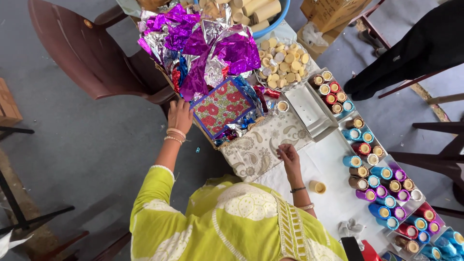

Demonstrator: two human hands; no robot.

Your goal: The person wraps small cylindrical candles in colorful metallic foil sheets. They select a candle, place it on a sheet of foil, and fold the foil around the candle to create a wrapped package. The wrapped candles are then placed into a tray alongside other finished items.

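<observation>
On table, two hands [180, 116], roughly forty tubes [382, 186]

The foil sheets [203, 46] lie behind the floral box [222, 106], with foil-wrapped tubes [382, 186] to its right.

Bright, even daylight throughout; soft, faint shadows only. Strong glare on crumpled purple and silver foil sheets [203, 46]. Sharp at centre, slight wide-angle bending and softness toward frame edges.
</observation>
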